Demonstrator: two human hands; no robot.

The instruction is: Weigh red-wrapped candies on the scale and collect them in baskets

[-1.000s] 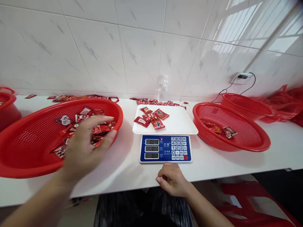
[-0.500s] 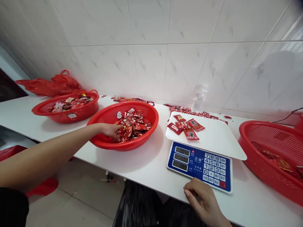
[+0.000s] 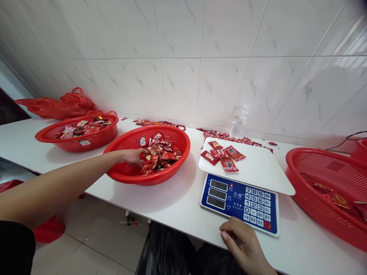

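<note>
Left hand [image 3: 132, 157]: among red packets [image 3: 169, 155] in your basket [image 3: 147, 180]; cannot tell if grasping.
Right hand [image 3: 242, 240]: loosely curled, released, by your scale's [image 3: 237, 206] front edge.

Left hand [image 3: 133, 157] lowered from above red basket [image 3: 149, 180] into packets [image 3: 159, 152].

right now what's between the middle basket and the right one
In the head view, the blue scale and its white tray, holding red packets, stand between them.
</note>
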